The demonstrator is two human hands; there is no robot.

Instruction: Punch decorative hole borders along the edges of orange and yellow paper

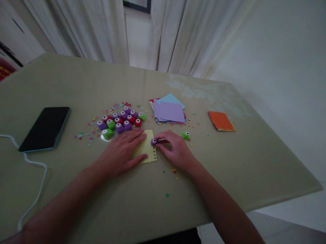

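Note:
A pale yellow paper card (151, 151) lies on the table before me, with a row of small holes down its right edge. My left hand (123, 149) rests flat on it, fingers spread, covering its left part. Between the fingers and thumb of my right hand (176, 150) is a small purple craft paper punch (153, 142) with a white eye-like top. The punch sits at the card's right edge; whether its slot is around the paper I cannot tell. A green paper punch (185, 135) stands just beyond the right hand.
Several purple, red and green punches (119, 120) cluster behind my left hand, amid scattered paper bits (92, 131). Purple and blue paper sheets (168, 111) are piled farther back. An orange stitched-edge card (221, 121) lies right. A dark tablet (46, 127) and white cable (41, 188) are left.

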